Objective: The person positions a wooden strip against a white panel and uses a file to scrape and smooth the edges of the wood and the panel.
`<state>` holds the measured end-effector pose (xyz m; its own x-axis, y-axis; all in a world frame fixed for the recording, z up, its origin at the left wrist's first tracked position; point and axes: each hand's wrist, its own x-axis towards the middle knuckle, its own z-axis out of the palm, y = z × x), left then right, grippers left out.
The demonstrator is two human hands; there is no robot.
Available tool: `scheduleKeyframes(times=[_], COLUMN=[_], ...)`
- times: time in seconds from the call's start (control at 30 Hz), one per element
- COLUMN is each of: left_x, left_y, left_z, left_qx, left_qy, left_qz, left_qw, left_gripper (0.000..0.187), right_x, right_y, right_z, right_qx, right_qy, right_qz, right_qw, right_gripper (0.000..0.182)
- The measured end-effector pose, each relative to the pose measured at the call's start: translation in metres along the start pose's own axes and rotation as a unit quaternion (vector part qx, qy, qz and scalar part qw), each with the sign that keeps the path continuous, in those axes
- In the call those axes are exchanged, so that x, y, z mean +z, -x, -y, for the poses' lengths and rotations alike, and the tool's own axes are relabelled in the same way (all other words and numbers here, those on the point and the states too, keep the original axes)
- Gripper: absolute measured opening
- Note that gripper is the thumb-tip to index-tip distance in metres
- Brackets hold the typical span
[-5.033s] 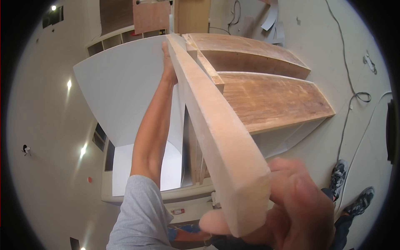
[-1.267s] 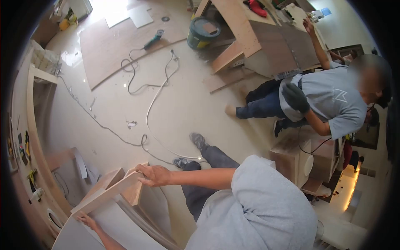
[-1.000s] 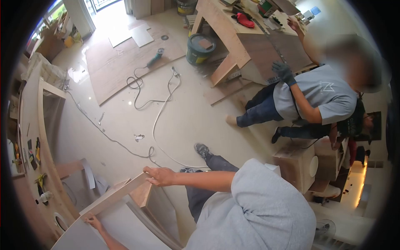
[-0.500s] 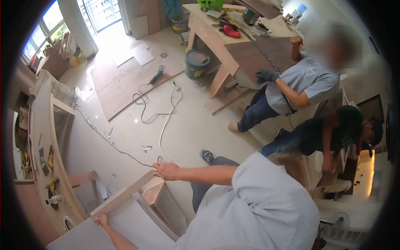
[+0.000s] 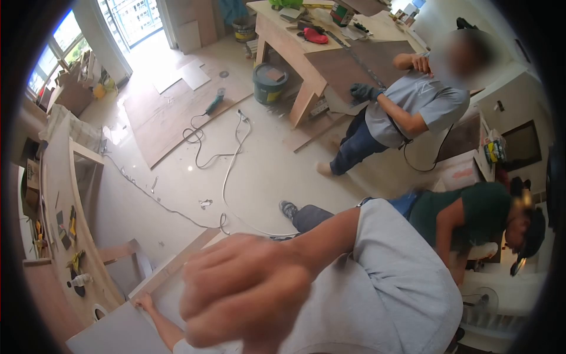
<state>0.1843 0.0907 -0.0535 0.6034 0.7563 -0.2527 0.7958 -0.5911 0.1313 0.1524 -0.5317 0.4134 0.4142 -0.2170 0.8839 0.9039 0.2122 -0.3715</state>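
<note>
Looking down from up high here. My right hand (image 5: 244, 289) is a big blurry fist right up near the camera, not holding anything I can make out. Left hand (image 5: 143, 302) is down on the edge of the wooden frame (image 5: 177, 265), next to the white panel (image 5: 112, 330). Across the floor, a co-worker in a grey shirt (image 5: 407, 106) leans on the workbench (image 5: 330, 47), with a green bucket (image 5: 268, 82) and white cable (image 5: 233, 159) nearby.

Light grey short-sleeved T-shirt (image 5: 383, 277), dark grey trousers (image 5: 309, 217), grey sneaker (image 5: 287, 207), bare forearms
</note>
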Motion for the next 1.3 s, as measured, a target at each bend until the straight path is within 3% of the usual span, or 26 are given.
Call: scheduleKeyframes(times=[0.07, 0.2, 0.37, 0.47, 0.6, 0.67, 0.73, 0.8, 0.87, 0.93, 1.0, 1.07, 1.13, 1.3], left_x=[0.001, 0.001, -0.003, -0.003, -0.003, -0.007, -0.007, -0.006, -0.009, -0.007, -0.012, -0.013, -0.014, -0.014], left_y=[-0.001, 0.0, -0.003, -0.007, -0.008, -0.007, -0.007, -0.007, -0.004, -0.004, 0.001, -0.004, -0.004, 0.009], left_z=[-0.003, -0.003, 0.005, 0.005, 0.001, 0.001, -0.001, -0.003, -0.003, 0.0, -0.001, -0.01, -0.01, -0.007], left_qx=[0.004, 0.013, 0.017, 0.024, 0.03, 0.033, 0.037, 0.04, 0.043, 0.04, 0.034, 0.033, 0.022, 0.027], left_qy=[0.002, 0.004, 0.009, 0.008, 0.015, 0.014, 0.014, 0.013, 0.018, 0.028, 0.051, -0.029, -0.033, 0.058], left_qz=[-0.002, -0.004, -0.005, -0.005, -0.005, -0.003, -0.001, -0.002, -0.009, -0.006, 0.015, 0.044, 0.045, -0.015], left_qw=[1.0, 1.0, 1.0, 1.0, 0.999, 0.999, 0.999, 0.999, 0.999, 0.999, 0.998, 0.998, 0.998, 0.998], left_gripper=[0.111, 0.111, 0.11, 0.109, 0.108, 0.108, 0.108, 0.107, 0.107, 0.106, 0.106, 0.108, 0.11, 0.111], right_x=[0.002, -0.007, -0.026, -0.032, -0.053, -0.081, -0.118, -0.164, -0.21, -0.247, -0.291, -0.327, -0.354, -0.41], right_y=[-0.007, -0.021, -0.015, -0.016, -0.001, 0.025, 0.062, 0.109, 0.16, 0.199, 0.25, 0.284, 0.308, 0.379], right_z=[0.002, 0.009, 0.039, 0.036, 0.027, 0.015, 0.007, 0.003, 0.01, 0.027, 0.048, 0.072, 0.094, 0.158], right_qx=[-0.096, -0.203, -0.103, -0.101, -0.046, 0.023, 0.124, 0.208, 0.375, 0.513, 0.578, 0.629, 0.68, 0.742], right_qy=[0.031, 0.046, 0.087, 0.127, 0.268, 0.332, 0.442, 0.506, 0.521, 0.525, 0.525, 0.549, 0.564, 0.554], right_qz=[-0.039, -0.045, 0.062, 0.081, 0.186, 0.295, 0.411, 0.436, 0.382, 0.349, 0.32, 0.308, 0.227, 0.116], right_qw=[0.994, 0.977, 0.989, 0.983, 0.944, 0.896, 0.788, 0.714, 0.665, 0.583, 0.536, 0.456, 0.411, 0.359], right_gripper=[0.057, 0.063, 0.05, 0.047, 0.045, 0.039, 0.033, 0.028, 0.024, 0.025, 0.032, 0.033, 0.035, 0.034])
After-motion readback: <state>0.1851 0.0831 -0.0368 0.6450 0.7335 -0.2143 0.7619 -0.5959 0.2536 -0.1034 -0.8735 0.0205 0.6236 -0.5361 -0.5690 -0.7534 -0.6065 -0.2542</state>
